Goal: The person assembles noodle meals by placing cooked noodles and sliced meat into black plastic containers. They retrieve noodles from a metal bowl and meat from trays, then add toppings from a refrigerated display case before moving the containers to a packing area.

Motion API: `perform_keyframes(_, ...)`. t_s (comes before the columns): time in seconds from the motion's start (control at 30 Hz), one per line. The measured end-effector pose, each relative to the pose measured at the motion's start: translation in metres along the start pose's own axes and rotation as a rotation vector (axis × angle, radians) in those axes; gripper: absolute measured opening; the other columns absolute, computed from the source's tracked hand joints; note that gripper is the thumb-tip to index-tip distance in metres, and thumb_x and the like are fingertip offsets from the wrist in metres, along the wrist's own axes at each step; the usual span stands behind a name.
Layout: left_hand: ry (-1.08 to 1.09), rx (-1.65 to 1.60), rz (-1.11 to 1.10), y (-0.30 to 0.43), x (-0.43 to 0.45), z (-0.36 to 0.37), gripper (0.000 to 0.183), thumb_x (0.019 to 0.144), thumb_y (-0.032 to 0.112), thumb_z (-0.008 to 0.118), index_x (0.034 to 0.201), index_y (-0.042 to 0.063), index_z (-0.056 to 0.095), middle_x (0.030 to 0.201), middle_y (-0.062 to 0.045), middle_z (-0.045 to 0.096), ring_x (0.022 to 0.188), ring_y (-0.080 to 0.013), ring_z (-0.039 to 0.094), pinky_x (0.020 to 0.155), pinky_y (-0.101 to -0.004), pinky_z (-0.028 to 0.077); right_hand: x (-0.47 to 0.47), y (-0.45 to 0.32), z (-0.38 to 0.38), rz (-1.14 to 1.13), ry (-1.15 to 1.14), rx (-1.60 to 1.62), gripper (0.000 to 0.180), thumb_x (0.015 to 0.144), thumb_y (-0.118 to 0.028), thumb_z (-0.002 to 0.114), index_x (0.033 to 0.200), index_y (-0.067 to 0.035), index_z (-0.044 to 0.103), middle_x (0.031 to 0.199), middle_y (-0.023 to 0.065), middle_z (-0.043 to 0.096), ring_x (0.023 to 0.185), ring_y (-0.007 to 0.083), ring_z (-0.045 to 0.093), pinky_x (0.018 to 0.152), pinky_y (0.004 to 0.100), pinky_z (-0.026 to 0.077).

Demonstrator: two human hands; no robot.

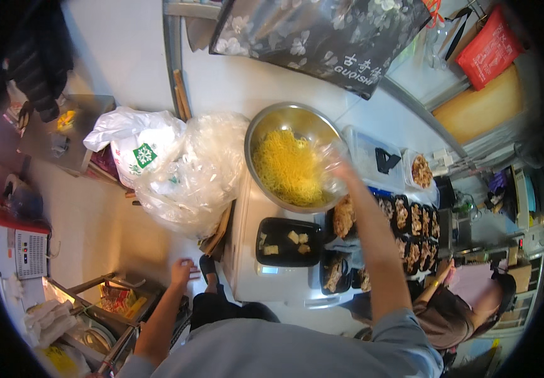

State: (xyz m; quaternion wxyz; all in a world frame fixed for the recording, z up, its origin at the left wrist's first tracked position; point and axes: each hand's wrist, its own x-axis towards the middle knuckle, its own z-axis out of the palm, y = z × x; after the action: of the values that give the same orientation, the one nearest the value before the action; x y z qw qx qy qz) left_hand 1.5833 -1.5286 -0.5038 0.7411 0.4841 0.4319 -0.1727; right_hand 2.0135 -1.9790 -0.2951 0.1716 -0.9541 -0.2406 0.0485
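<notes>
A large stainless steel bowl (263,188) stands at the table's far side, with a heap of yellow noodles (288,165) in it. My right hand (335,165), in a clear plastic glove, reaches inside the bowl's right rim against the noodles. Blur hides whether its fingers grip any. Below the bowl, a black plastic tray (281,238) with a few pale cubes of food rests on what looks like a scale, whose lit display (269,270) shows at the front. Away from the table, my left hand (185,271) hangs low at the left, fingers loosely bent and holding nothing.
Several black trays of cooked meat (413,217) cover the table's right side. Plastic tubs (373,153) stand behind them. Bulky clear and white plastic bags (191,175) crowd the bowl's left. Another person (446,307) sits at right. A wire-frame rack (111,312) is at lower left.
</notes>
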Motion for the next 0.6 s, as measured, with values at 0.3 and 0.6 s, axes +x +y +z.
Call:
perform_keyframes(0.3, 0.323, -0.047, -0.061, -0.132, -0.13, -0.079, 0.021, 0.089, 0.007, 0.058, 0.109, 0.002, 0.056, 0.086, -0.012, 0.063, 0.069, -0.0233, 0.067, 0.055, -0.0396, 0.06, 0.062, 0.004, 0.056, -0.193, 0.152, -0.328, 0.073, 0.079, -0.03, 0.071, 0.144, -0.02, 0.04, 0.134, 0.0119, 0.055, 0.121, 0.0353, 0.052, 0.102, 0.0465, 0.041)
perform_keyframes(0.6, 0.39, 0.003, -0.08, -0.2, -0.138, -0.075, 0.026, 0.088, 0.008, 0.057, 0.113, 0.001, 0.057, 0.089, -0.011, 0.064, 0.07, -0.0241, 0.069, 0.054, -0.0392, 0.06, 0.047, -0.029, -0.092, -0.293, 0.367, -0.254, 0.045, 0.075, -0.022, 0.071, 0.118, -0.012, 0.064, 0.119, 0.0126, 0.064, 0.11, 0.0316, 0.058, 0.097, 0.0423, 0.045)
